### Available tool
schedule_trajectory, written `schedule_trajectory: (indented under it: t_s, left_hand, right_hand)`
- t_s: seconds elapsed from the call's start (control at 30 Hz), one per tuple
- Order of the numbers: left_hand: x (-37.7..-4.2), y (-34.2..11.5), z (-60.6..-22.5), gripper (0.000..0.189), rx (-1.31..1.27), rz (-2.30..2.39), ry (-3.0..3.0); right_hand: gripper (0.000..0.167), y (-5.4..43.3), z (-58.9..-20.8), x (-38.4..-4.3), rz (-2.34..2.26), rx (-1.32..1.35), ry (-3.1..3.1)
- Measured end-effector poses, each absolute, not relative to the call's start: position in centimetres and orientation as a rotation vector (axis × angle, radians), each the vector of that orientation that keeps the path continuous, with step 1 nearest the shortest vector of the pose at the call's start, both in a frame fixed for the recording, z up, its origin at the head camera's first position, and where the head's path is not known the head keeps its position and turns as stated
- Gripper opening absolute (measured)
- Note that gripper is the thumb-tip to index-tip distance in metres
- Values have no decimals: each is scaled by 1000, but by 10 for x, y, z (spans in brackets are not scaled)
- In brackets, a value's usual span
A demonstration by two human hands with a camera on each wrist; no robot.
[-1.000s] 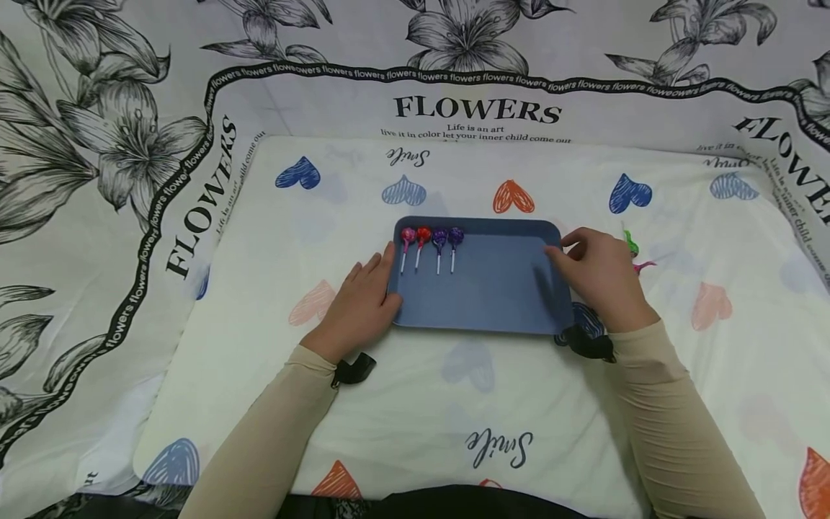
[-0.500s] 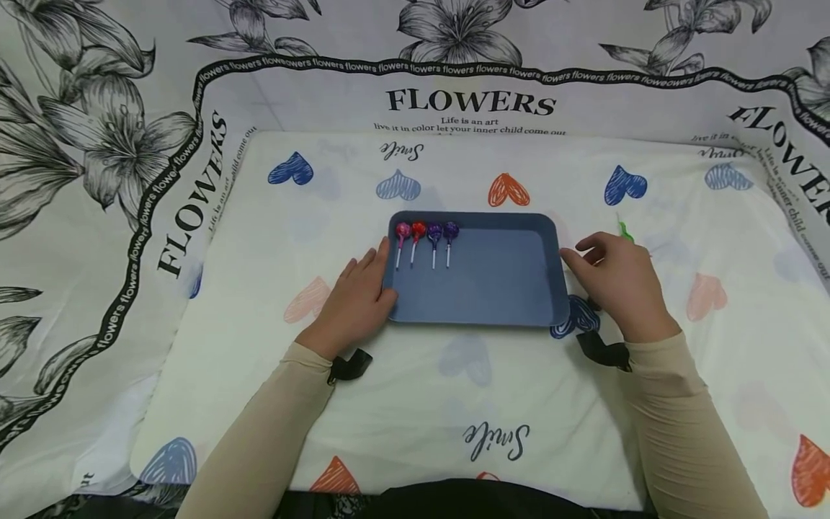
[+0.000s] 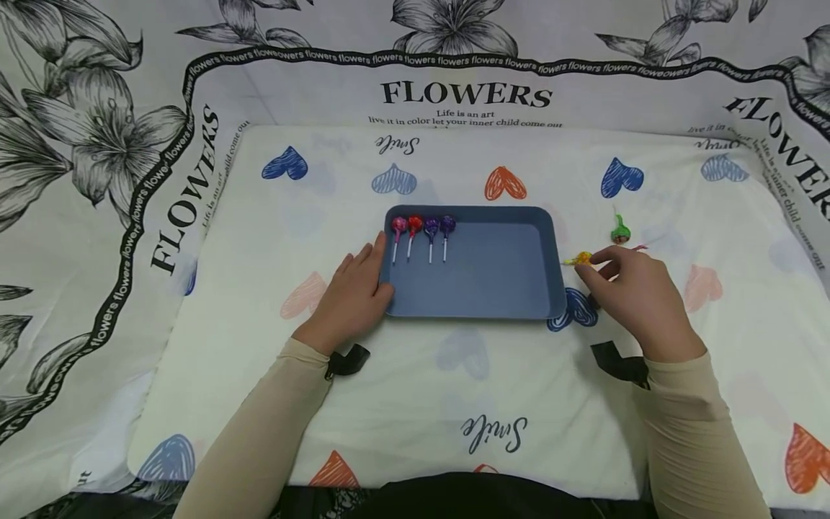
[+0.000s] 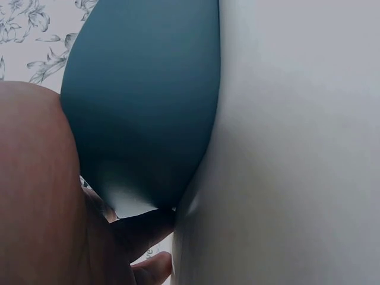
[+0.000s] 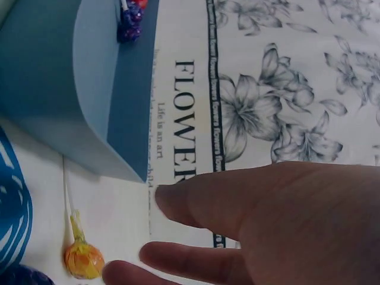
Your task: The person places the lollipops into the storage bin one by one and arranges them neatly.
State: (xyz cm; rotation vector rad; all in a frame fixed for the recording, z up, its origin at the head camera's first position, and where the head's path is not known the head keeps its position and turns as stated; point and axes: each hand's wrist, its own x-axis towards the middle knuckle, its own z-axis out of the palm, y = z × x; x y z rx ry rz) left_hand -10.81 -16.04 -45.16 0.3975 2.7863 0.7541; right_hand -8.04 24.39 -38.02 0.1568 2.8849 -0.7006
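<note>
My left hand (image 3: 350, 292) rests flat against the left edge of the blue-grey tray (image 3: 480, 288), fingers straight. Inside the tray's upper left lie a pink lollipop (image 3: 398, 225), a red lollipop (image 3: 415, 226) and two purple lollipops (image 3: 447, 225), sticks toward me. My right hand (image 3: 642, 303) is just right of the tray, beside a yellow-orange lollipop (image 5: 84, 260) lying on the cloth. In the right wrist view its thumb and fingers stand apart, holding nothing. Past the knuckles lies a green lollipop (image 3: 620, 232), with a pink wrapper tip (image 3: 638, 248) partly hidden by the hand.
A white cloth (image 3: 389, 382) printed with hearts covers the work area, over a flower-patterned tablecloth (image 3: 311, 86). A dark purple round thing (image 5: 25, 275) shows at the lower left corner of the right wrist view, mostly cut off.
My right hand has let go of the tray's right edge and moved right and toward me. The yellow-orange lollipop has come into sight. My left hand stays at the tray.
</note>
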Motion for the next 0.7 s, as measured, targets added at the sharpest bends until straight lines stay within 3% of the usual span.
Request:
schedule_trajectory:
  t_s: [0.23, 0.7]
  left_hand:
    - [-109, -161, -450, 80, 396, 759, 2779]
    - [-110, -160, -451, 80, 398, 750, 2777]
  right_hand:
    - [60, 252, -384, -75, -629, 174, 2762]
    - [49, 259, -396, -73, -591, 156, 2621]
